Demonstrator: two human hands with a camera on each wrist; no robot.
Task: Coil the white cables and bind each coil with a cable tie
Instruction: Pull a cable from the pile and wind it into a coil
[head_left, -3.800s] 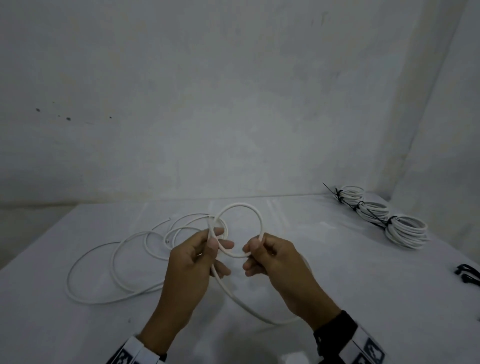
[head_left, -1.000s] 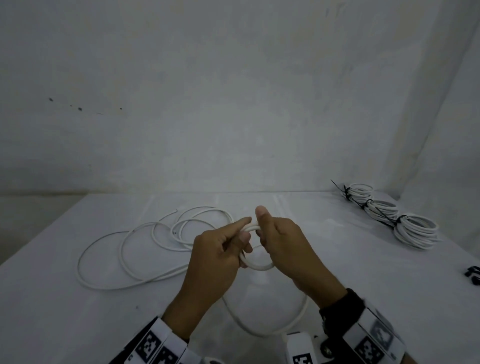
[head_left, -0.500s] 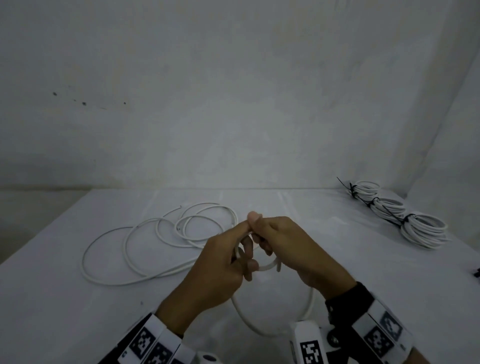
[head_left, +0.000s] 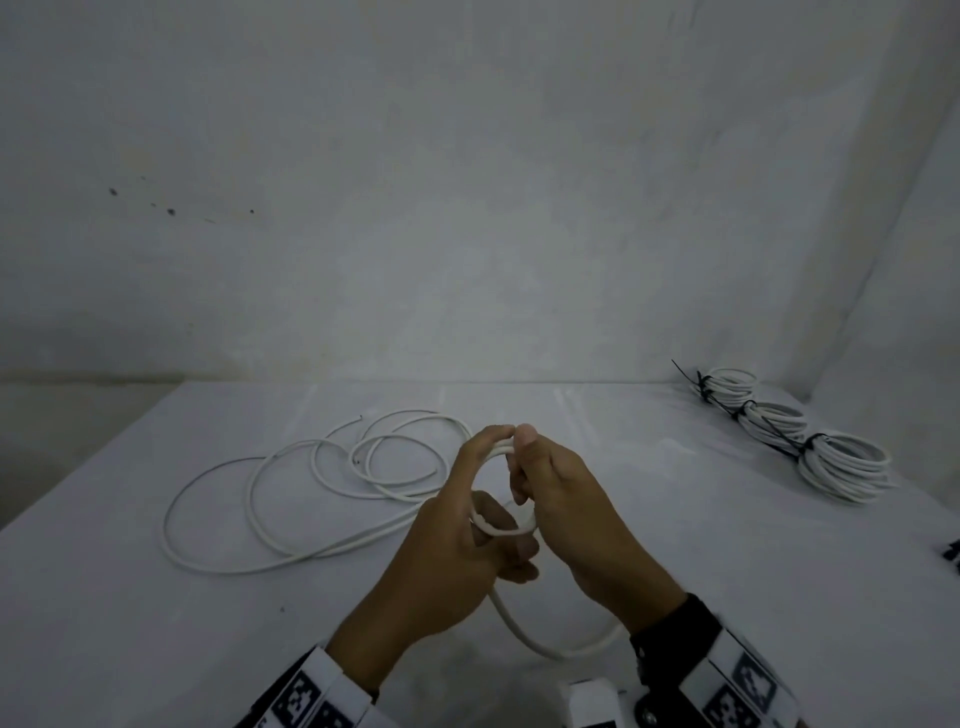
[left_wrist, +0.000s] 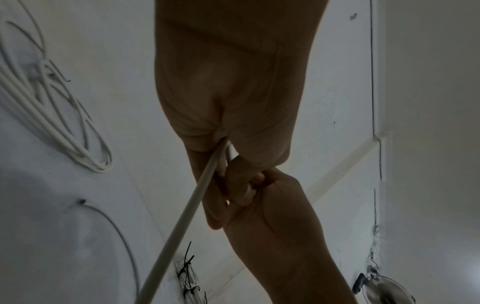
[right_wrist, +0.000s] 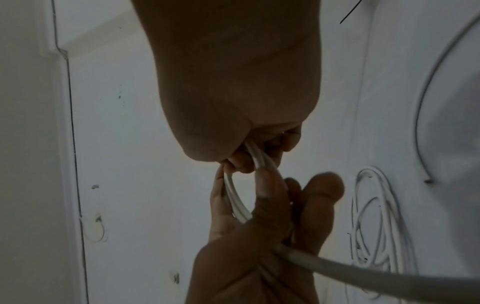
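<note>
Head view: left hand (head_left: 457, 545) and right hand (head_left: 566, 499) grip white cable (head_left: 291, 499) loops.

White table (head_left: 649, 519): loose white cable (head_left: 291, 488) sprawled left of the gripping hands; three tied coils (head_left: 779, 431) in a row well to their right, far corner.

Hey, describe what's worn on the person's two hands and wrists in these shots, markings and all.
Both hands are bare, with no gloves or rings visible. The left hand has a white wrist band printed with black square code markers. The right hand has a dark cuff, then a similar white marker band.
</note>
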